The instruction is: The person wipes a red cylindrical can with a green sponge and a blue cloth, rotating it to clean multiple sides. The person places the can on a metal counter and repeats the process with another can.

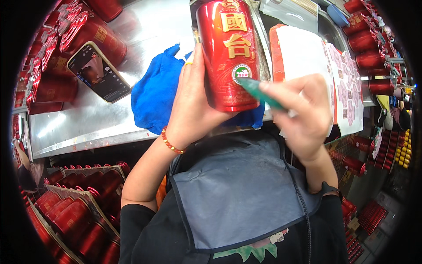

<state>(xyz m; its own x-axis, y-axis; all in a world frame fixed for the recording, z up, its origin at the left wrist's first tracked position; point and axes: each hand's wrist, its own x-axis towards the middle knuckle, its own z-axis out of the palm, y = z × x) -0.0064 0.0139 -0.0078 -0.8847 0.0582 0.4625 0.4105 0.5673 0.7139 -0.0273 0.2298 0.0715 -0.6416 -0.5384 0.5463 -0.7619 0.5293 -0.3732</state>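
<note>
A shiny red bottle (pixel 226 46) with raised gold characters and a round white-and-green sticker (pixel 241 73) is gripped by my left hand (pixel 193 94), whose fingers run along its left side while the thumb lies under its lower end. My right hand (pixel 303 108) is closed round a slim green hand tool (pixel 263 93), smeared by motion; its dark tip meets or hovers just over the sticker's lower edge, and I cannot tell which. Behind my left hand and under the bottle's lower end, a blue cloth (pixel 154 94) is bunched up on the metal table (pixel 101 127).
A phone (pixel 100 72) leans among several red bottles (pixel 105 37) on the left. Right of my work lie white paper (pixel 303 50) and a printed sticker sheet (pixel 347 86). Crates of red bottles (pixel 72 215) stand below left; racks of them (pixel 367 42) fill the right side.
</note>
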